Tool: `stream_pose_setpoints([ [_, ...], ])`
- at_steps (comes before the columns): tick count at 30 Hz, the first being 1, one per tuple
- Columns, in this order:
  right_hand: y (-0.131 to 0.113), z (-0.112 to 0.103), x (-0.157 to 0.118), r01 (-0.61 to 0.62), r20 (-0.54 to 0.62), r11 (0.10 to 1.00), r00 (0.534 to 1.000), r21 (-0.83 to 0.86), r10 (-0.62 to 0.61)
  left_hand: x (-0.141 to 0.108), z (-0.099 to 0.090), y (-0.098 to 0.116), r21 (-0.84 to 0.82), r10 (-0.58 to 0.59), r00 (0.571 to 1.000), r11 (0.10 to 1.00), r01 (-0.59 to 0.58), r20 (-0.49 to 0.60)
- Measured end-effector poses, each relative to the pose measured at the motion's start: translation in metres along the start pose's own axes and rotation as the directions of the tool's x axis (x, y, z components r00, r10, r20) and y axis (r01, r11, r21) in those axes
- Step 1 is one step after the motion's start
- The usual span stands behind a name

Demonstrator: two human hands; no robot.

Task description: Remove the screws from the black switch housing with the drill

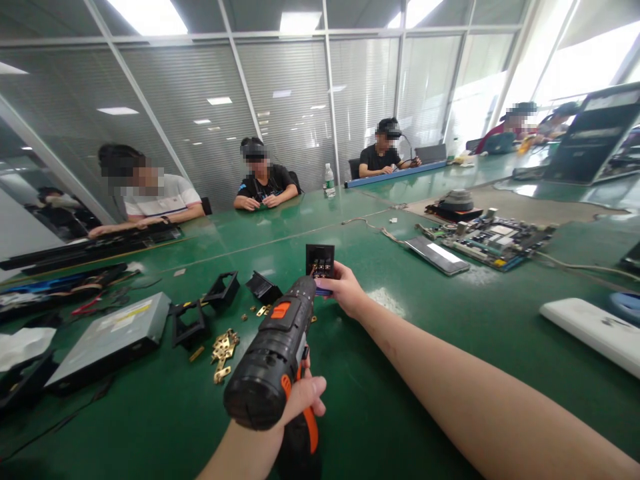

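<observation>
Head view: left hand (303,395) curls round the cordless drill (274,347), apparently aiming its chuck into the black plastic housing (320,252); right hand (346,289) pinches that, presumably for steadiness.

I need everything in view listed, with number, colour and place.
Cordless drill: one, black and orange, centre
Socket-like part: one, black, centre
Metal pieces: many, gold, left of drill
Plastic casings: at least three, black, centre-left
Optical drive: one, silver, left
Circuit board: one, mixed, right
Flat box: one, silver, right
Elongated object: one, white, right
Bottle: one, transparent, far side
Bar: one, blue, far side
Computer tower: one, dark, right
Co-workers: at least five, various tops, far side
Glass partition: one, grey, background
Table: one, green, beneath
Left hand: one, bare, on drill
Right hand: one, bare, on socket-like part
</observation>
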State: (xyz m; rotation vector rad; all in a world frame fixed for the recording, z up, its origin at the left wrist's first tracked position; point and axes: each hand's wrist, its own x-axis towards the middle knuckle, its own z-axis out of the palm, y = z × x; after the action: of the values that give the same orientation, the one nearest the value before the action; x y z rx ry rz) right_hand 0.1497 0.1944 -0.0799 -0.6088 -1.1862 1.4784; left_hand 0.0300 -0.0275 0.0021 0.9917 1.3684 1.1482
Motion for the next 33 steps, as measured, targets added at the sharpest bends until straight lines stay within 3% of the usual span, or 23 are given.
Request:
stream_pose_setpoints([
  [1,0.0,0.0,0.0,0.005,0.002,1.0,1.0,0.003,-0.005,0.0,0.0,0.0,0.009,-0.027,0.999,1.0,0.027,0.019],
  [6,0.0,-0.001,0.0,0.001,0.005,1.0,1.0,0.003,-0.001,-0.001,-0.002,-0.001,0.009,0.066,0.998,0.998,-0.066,0.001],
  [11,-0.005,0.002,0.0,0.006,0.01,1.0,1.0,0.021,-0.006,0.008,-0.008,-0.01,0.012,0.052,0.999,0.999,-0.052,0.01],
  [17,-0.007,0.002,0.0,0.001,0.008,1.0,1.0,0.009,-0.001,0.018,-0.014,-0.016,-0.037,0.048,0.995,0.998,-0.044,0.09],
  [23,-0.007,0.002,0.0,-0.001,0.005,1.0,1.0,0.008,0.001,0.015,-0.017,-0.009,0.043,0.05,0.992,0.998,-0.055,0.118],
  [33,-0.005,0.002,-0.001,-0.005,0.008,1.0,1.0,0.008,0.005,0.0,-0.005,0.008,0.017,0.035,0.999,0.999,-0.036,0.034],
])
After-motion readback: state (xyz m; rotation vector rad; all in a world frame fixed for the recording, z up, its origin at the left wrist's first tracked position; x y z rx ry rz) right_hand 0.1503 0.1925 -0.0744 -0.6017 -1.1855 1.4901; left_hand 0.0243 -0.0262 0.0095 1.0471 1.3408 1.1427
